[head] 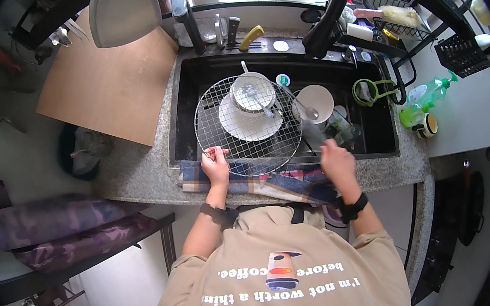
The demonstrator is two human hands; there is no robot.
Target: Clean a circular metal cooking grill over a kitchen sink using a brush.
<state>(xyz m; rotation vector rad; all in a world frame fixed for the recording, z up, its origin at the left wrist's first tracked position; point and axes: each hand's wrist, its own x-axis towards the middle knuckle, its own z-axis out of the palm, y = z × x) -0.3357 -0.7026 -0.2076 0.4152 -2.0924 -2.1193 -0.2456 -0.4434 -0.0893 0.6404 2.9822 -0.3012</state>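
A round wire grill rack (252, 152) lies tilted over the left part of the black kitchen sink (180, 129). My left hand (216, 165) grips its lower left rim. Beyond the rack's right edge, my right hand (338, 162) is closed around a blurred, greyish item (314, 133) that I cannot identify. Through the mesh show a white bowl (252, 89) with a spoon and a larger white dish (234, 124) beneath it. Another white bowl (317, 100), with a metal spoon (311, 112) at its edge, sits right of the rack. A clear glass (350, 132) lies near it.
A plaid cloth (192, 175) lies along the sink's front edge. The black faucet (324, 28) reaches over the sink from behind. Knives (251, 37) stand behind the basin. A brown board (113, 86) is at left; green soap bottles (430, 89) and a mug (429, 125) stand at right.
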